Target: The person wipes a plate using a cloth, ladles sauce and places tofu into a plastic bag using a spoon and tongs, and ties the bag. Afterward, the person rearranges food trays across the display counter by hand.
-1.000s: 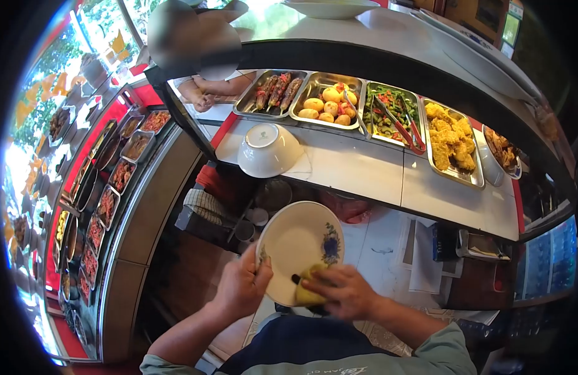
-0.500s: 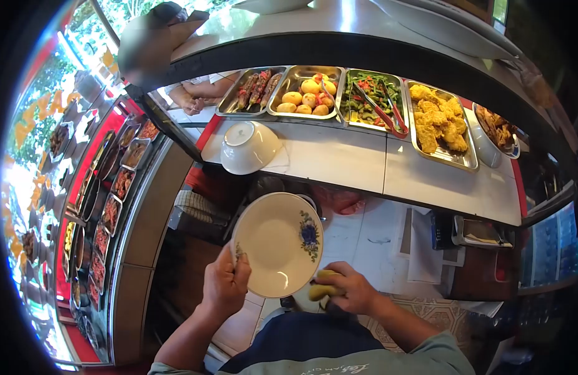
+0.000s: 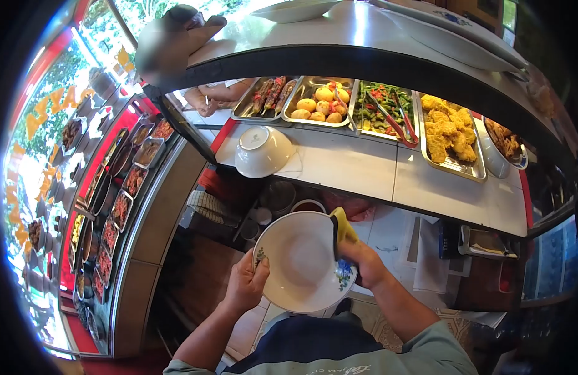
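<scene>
In front of my body I hold a white bowl (image 3: 295, 262) with blue flowers near its rim, its inside facing up toward me. My left hand (image 3: 245, 282) is closed on the bowl's left edge, the thumb lying over the rim. At the right edge, my right hand (image 3: 363, 261) is closed on a yellow cloth (image 3: 344, 229) with a dark side, which touches the upper right rim. Some of my right fingers are hidden behind the cloth and the bowl.
Ahead on the tiled counter (image 3: 339, 156) rests an upside-down white bowl (image 3: 261, 151). Behind it stand trays of eggs (image 3: 320, 103), green vegetables with tongs (image 3: 389, 106) and yellow fried food (image 3: 450, 131). A person's hand (image 3: 204, 103) shows beyond the counter. Left stands a food display (image 3: 123, 187).
My right hand has brought the cloth up from below the bowl to its right rim. The bowl has turned, its blue flowers now at the lower right. The view has shifted slightly.
</scene>
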